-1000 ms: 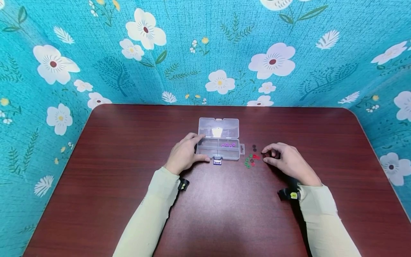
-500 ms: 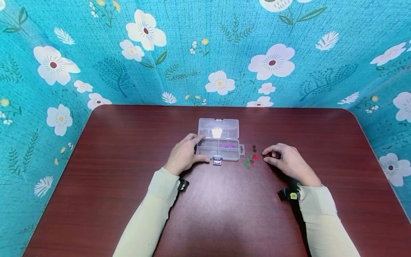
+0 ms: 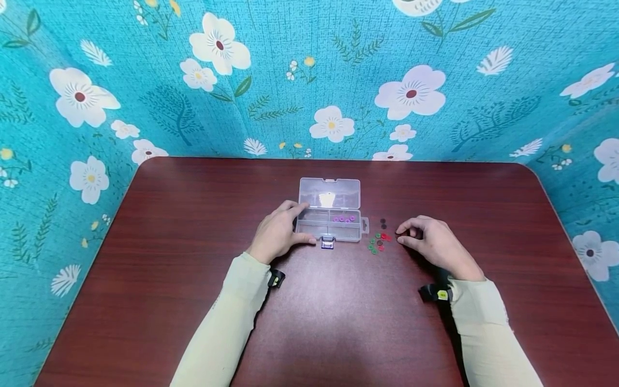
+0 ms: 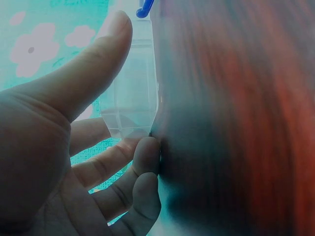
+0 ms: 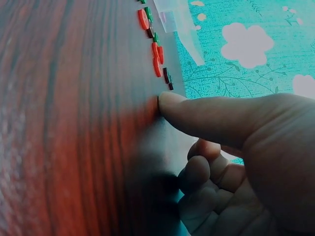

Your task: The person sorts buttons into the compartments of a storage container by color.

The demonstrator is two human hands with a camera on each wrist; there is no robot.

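A clear plastic compartment box (image 3: 314, 231) stands with its lid (image 3: 309, 188) raised. Its left end is gripped by my left hand (image 3: 276, 231), thumb along the front side and fingers around the end and back. Several purple buttons (image 3: 342, 219) lie in the back right compartment. To the right of the box, small green buttons (image 3: 371, 247), red buttons (image 3: 383, 236) and black buttons (image 3: 383, 221) are scattered on the table. My right hand (image 3: 432, 242) pinches a dark button (image 3: 397, 235) low at the table, thumb and index finger around it; mostly the fingertips hide it.
The dark red wooden table (image 3: 193, 215) runs back to a blue flowered cloth (image 3: 290, 107). A blue latch (image 3: 327, 243) sticks out from the box's front, and a hanging tab (image 3: 365, 224) from its right end.
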